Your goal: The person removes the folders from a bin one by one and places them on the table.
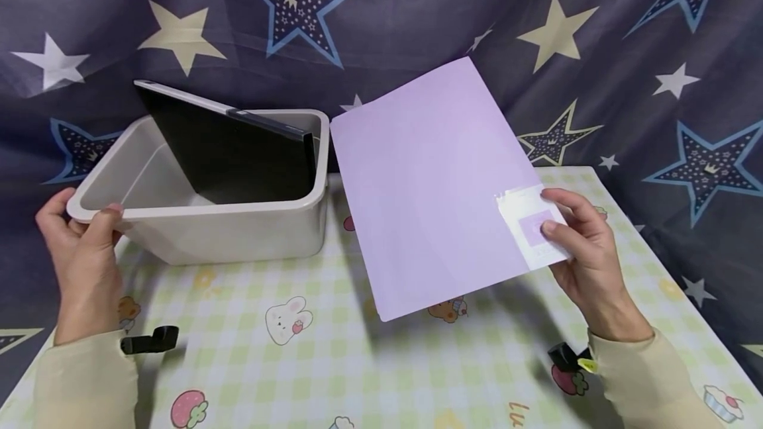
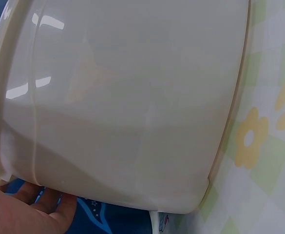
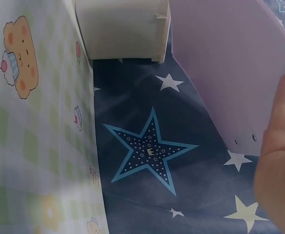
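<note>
My left hand grips the near left corner of a white plastic bin, thumb over the rim. In the left wrist view, its fingers lie against the outside of the bin. Inside the bin leans a black folder, its pale top edge rising above the rim. My right hand pinches a light purple folder at its lower right corner, thumb on a white label. The folder is tilted in the air, right of the bin. The right wrist view shows the folder's other side.
A green-and-white checked tablecloth with cartoon prints covers the table. Behind it hangs a dark blue curtain with stars. The table's right edge runs diagonally beyond my right hand.
</note>
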`<state>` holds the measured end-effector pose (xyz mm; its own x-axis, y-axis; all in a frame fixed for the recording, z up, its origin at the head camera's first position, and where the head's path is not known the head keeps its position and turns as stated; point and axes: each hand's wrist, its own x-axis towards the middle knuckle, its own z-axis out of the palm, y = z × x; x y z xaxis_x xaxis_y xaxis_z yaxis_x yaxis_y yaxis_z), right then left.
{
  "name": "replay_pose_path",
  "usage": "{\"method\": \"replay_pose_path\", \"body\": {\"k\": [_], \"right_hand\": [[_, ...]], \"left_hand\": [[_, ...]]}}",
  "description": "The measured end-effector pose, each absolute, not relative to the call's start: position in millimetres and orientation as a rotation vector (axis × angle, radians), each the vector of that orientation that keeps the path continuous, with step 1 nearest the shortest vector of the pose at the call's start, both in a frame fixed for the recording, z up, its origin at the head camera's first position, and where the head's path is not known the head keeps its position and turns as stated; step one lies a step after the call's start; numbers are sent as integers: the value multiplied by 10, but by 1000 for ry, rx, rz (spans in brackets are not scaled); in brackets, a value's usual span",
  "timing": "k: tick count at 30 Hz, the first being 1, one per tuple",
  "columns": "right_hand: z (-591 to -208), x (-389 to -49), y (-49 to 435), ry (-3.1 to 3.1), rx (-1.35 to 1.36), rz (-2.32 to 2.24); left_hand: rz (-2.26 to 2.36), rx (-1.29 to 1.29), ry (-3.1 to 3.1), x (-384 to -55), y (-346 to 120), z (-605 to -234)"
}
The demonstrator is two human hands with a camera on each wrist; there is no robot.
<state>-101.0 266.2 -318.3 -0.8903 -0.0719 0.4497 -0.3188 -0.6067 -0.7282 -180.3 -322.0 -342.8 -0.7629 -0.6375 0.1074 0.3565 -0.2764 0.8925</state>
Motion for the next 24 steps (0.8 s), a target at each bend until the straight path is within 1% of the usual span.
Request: {"method": "replay_pose_path", "body": {"k": [5,11,16,24], "right_hand": [[-3211,-1007,2645,-1344,632,2594],[-3235,-998,2603,-1512,513,2486],[-3268,-1007,2566,-1488,506,2532],[-3345,-1030,2447,-1613,272,2466]], "left_hand": [[-2077,345,-1345,-1810,-3207,-3422],[-2086,315,-1326,-1811,-3193,-3417],[-2070,325,-1339,-1807,-3192,-3418],[-2092,332,-1314,-1801,-3206,-3425]]}}
